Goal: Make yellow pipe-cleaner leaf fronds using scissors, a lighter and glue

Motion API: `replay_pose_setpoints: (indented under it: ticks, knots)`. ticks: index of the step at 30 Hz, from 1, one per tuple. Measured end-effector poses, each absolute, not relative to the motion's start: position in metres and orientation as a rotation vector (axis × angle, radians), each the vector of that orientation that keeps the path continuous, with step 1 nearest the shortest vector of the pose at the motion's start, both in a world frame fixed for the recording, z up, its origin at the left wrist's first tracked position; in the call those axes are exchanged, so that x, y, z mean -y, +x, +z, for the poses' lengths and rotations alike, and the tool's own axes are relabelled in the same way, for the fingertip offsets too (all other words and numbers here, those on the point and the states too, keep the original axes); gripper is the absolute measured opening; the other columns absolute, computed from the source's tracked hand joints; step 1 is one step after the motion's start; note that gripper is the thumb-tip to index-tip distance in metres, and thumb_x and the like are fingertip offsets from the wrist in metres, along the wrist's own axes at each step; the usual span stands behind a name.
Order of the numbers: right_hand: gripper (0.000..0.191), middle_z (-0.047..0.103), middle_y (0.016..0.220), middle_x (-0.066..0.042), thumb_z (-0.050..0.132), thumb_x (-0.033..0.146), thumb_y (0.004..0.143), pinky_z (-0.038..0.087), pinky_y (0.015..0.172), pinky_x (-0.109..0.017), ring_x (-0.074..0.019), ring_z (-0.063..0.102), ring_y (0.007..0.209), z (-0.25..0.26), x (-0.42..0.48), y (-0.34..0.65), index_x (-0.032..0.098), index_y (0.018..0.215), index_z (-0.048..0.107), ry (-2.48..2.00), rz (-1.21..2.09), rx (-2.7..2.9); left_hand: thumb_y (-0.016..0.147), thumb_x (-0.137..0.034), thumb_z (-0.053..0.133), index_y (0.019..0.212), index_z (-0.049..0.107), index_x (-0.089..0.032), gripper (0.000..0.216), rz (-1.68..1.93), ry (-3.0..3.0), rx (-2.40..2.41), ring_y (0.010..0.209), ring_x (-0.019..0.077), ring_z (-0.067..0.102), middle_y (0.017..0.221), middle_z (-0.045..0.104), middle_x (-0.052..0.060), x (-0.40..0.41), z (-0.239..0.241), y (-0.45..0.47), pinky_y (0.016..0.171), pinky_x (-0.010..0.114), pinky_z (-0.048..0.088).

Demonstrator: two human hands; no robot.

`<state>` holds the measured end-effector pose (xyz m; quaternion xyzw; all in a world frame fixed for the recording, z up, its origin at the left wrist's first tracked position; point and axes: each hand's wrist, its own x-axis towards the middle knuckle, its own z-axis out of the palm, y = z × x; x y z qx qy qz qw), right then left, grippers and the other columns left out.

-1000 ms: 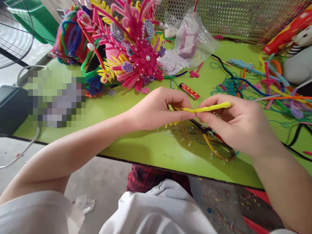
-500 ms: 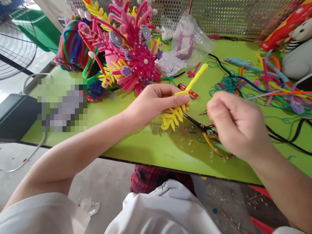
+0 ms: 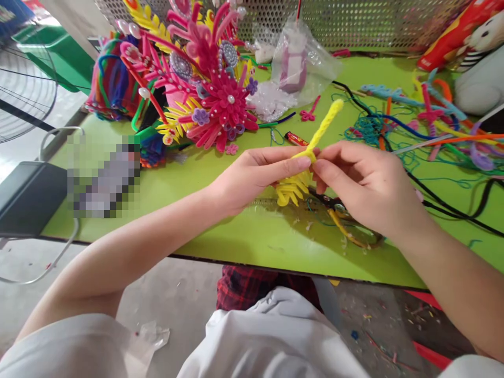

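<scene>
A yellow pipe-cleaner leaf (image 3: 291, 189) with fringed sides hangs below my fingers. Its twisted stem (image 3: 326, 125) points up and to the right. My left hand (image 3: 268, 170) is closed on it, thumb on top where leaf and stem join. At that same joint my right hand (image 3: 366, 184) pinches the yellow strand with thumb and fingertips; its other fingers are curled and partly hidden. Under my right hand lie scissors (image 3: 350, 233) with yellowish handles, partly covered. A small red-labelled item (image 3: 296, 139) lies just behind my fingers.
A pink and yellow pipe-cleaner bouquet (image 3: 224, 100) stands at the back left, near bundled pipe cleaners (image 3: 118, 79). A plastic bag (image 3: 315, 68) holds a purple bottle. Tangled teal thread (image 3: 368, 131) and loose strands cover the right. A dark box (image 3: 33, 197) sits left.
My right hand has moved left from a closed fist held apart and now pinches the yellow strand beside my left fingers. The leaf has shifted slightly right.
</scene>
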<state>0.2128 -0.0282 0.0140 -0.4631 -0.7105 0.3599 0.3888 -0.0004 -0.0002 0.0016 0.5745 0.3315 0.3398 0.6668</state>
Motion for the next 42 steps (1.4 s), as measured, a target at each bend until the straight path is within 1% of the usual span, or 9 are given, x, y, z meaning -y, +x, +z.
replay_pose_setpoints:
  ticks: [4, 13, 17, 21, 24, 27, 30, 35, 42]
  knots:
    - [0.017, 0.067, 0.073, 0.001, 0.071, 0.037, 0.096, 0.046, 0.057, -0.029, -0.0145, 0.06, 0.064, 0.018, 0.03, 0.214, 0.024, 0.086, 0.069, -1.197, 0.878, 1.895, 0.095, -0.052, 0.07, 0.102, 0.082, -0.024, 0.031, 0.771, 1.356, -0.796, 0.086, 0.0148, 0.074, 0.099, 0.08, 0.003, -0.006, 0.006, -0.005, 0.072, 0.027, 0.058]
    - [0.018, 0.065, 0.072, 0.0, 0.063, 0.032, 0.1, 0.046, 0.064, -0.03, -0.0143, 0.059, 0.067, 0.022, 0.031, 0.217, 0.023, 0.085, 0.066, -1.163, 0.82, 1.994, 0.082, -0.053, 0.084, 0.081, 0.082, -0.021, 0.033, 0.812, 1.646, -0.863, 0.067, 0.0118, 0.066, 0.074, 0.074, 0.001, -0.009, 0.009, -0.009, 0.06, 0.024, 0.05]
    - [0.017, 0.064, 0.072, 0.0, 0.064, 0.033, 0.099, 0.046, 0.061, -0.029, -0.0138, 0.059, 0.066, 0.022, 0.032, 0.217, 0.023, 0.085, 0.065, -1.183, 0.83, 1.994, 0.083, -0.051, 0.083, 0.08, 0.081, -0.019, 0.033, 0.85, 1.682, -0.885, 0.068, 0.0127, 0.067, 0.073, 0.073, 0.001, -0.006, 0.013, -0.007, 0.06, 0.024, 0.051]
    - [0.021, 0.064, 0.073, 0.0, 0.063, 0.039, 0.101, 0.04, 0.05, -0.027, -0.0127, 0.056, 0.062, 0.017, 0.034, 0.215, 0.023, 0.088, 0.068, -1.221, 0.89, 1.95, 0.087, -0.04, 0.081, 0.081, 0.081, -0.018, 0.024, 0.916, 1.665, -0.935, 0.069, 0.0119, 0.068, 0.073, 0.073, 0.001, -0.003, 0.012, -0.004, 0.062, 0.024, 0.052]
    - [0.022, 0.062, 0.073, 0.0, 0.063, 0.042, 0.101, 0.038, 0.049, -0.026, -0.0119, 0.054, 0.061, 0.015, 0.034, 0.212, 0.023, 0.091, 0.07, -1.235, 0.854, 1.912, 0.091, -0.036, 0.077, 0.086, 0.081, -0.018, 0.018, 0.907, 1.622, -0.93, 0.069, 0.0108, 0.069, 0.079, 0.076, 0.001, -0.003, 0.011, -0.002, 0.064, 0.024, 0.054]
    - [0.02, 0.059, 0.069, 0.001, 0.069, 0.04, 0.098, 0.038, 0.05, -0.025, -0.01, 0.049, 0.057, 0.017, 0.034, 0.211, 0.023, 0.087, 0.07, -1.244, 0.804, 1.875, 0.088, -0.037, 0.081, 0.097, 0.08, -0.02, 0.02, 0.857, 1.553, -0.884, 0.072, 0.0117, 0.071, 0.088, 0.078, 0.002, -0.004, 0.007, -0.002, 0.065, 0.024, 0.056]
    - [0.018, 0.06, 0.07, 0.002, 0.074, 0.041, 0.095, 0.036, 0.047, -0.024, -0.0087, 0.048, 0.055, 0.016, 0.032, 0.211, 0.024, 0.088, 0.072, -1.255, 0.838, 1.809, 0.085, -0.034, 0.084, 0.095, 0.078, -0.019, 0.019, 0.905, 1.532, -0.895, 0.073, 0.0132, 0.073, 0.086, 0.078, 0.002, -0.004, 0.004, -0.002, 0.066, 0.026, 0.059]
    - [0.017, 0.073, 0.092, 0.0, 0.082, 0.039, 0.087, 0.053, 0.055, -0.025, -0.0135, 0.066, 0.069, 0.011, 0.031, 0.209, 0.028, 0.099, 0.076, -1.222, 1.022, 1.681, 0.088, -0.032, 0.081, 0.093, 0.077, -0.02, 0.013, 0.968, 1.54, -0.937, 0.075, 0.0132, 0.073, 0.086, 0.078, 0.001, 0.0, 0.003, 0.0, 0.069, 0.028, 0.061]
    - [0.011, 0.068, 0.076, 0.003, 0.083, 0.028, 0.086, 0.051, 0.053, -0.021, -0.0086, 0.06, 0.06, 0.017, 0.032, 0.21, 0.025, 0.088, 0.073, -1.194, 1.006, 1.667, 0.088, -0.031, 0.08, 0.088, 0.074, -0.018, 0.014, 0.955, 1.579, -0.953, 0.075, 0.0138, 0.074, 0.083, 0.076, 0.0, 0.004, 0.012, 0.001, 0.071, 0.029, 0.063]
